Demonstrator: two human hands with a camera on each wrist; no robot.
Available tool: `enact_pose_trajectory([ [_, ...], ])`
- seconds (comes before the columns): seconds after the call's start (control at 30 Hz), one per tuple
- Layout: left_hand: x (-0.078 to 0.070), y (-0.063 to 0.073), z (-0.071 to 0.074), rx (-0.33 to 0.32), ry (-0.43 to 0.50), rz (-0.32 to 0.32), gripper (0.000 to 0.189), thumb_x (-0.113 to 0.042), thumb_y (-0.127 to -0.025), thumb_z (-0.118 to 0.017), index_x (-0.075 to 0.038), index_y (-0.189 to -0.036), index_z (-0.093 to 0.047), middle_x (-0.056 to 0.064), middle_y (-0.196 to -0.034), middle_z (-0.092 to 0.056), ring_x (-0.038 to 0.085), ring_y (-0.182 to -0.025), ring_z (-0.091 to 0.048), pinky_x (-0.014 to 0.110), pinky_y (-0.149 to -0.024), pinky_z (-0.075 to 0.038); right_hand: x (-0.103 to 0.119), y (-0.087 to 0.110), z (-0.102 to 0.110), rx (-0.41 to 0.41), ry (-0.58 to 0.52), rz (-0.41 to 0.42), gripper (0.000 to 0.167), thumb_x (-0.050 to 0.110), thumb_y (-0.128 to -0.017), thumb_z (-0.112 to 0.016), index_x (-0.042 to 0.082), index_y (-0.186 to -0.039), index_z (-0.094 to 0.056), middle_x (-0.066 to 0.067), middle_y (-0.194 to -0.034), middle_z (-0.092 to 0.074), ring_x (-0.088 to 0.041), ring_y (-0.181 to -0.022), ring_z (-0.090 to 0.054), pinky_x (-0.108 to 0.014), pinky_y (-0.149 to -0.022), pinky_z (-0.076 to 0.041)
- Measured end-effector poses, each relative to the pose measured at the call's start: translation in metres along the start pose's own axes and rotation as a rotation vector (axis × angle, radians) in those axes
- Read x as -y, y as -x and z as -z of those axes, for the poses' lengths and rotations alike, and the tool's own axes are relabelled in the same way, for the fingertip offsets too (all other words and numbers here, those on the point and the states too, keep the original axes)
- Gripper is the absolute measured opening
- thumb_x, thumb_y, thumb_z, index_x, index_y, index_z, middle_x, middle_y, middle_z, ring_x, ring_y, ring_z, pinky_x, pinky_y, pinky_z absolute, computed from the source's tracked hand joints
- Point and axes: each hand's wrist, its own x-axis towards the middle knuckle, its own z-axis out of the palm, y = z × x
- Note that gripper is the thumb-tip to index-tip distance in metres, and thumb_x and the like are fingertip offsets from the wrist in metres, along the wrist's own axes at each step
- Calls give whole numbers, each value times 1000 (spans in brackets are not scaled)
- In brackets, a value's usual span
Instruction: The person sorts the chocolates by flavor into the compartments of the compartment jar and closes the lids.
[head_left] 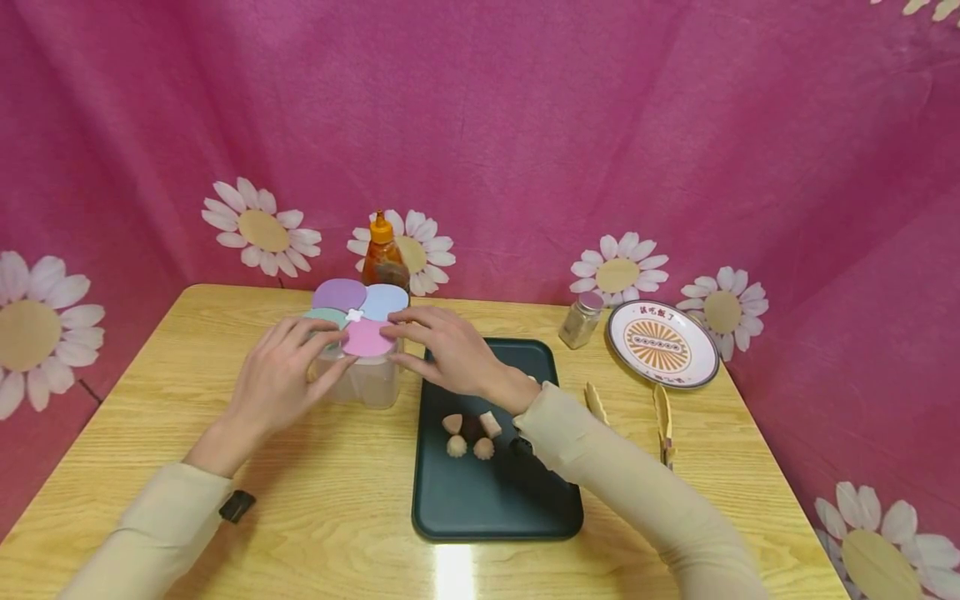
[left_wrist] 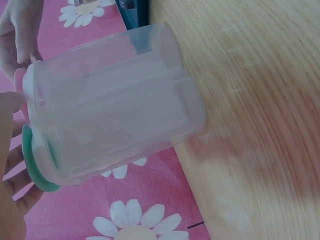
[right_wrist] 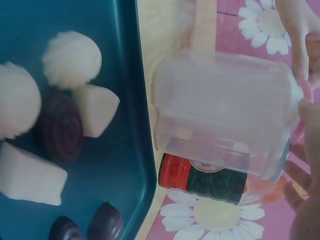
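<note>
The translucent plastic canister (head_left: 377, 386) bears 4 rounded lids (head_left: 339, 295): purple, pale blue, green, pink. The magenta fabric backdrop (head_left: 487, 125) is patterned with white, yellow-centred daisies (head_left: 262, 231).

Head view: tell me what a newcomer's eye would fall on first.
Probably the vivid pink cloth behind the table, with its big white daisies. Next, the clear container on the table's left side, both hands on its petal-shaped lids in purple, blue, green and pink. The dark tray to its right, bearing small pale pieces, would likely come third.
</note>
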Motion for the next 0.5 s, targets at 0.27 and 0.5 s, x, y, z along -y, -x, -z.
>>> enact_pose_trajectory([
  [0.27, -1, 1, -4, -10, -36, 12, 36, -20, -78, -92, -5, -107, -78, 17, -108, -74, 37, -102, -65, 52, -85, -60, -7, -6, -6, -44, -21, 34, 32, 28, -94, -80, 13, -123, -78, -5, -125, -75, -19, -115, -69, -30, -101, -57],
  [0.5, 1, 0, -4, -18, -62, 20, 35, -22, -79, -92, -6, -107, -79, 16, -103, -76, 36, -97, -66, 51, -78, -62, -9, -8, -7, -46, -29, 42, 32, 28, -94, -80, 13, -123, -78, -6, -124, -75, -18, -113, -68, -29, -98, -57],
])
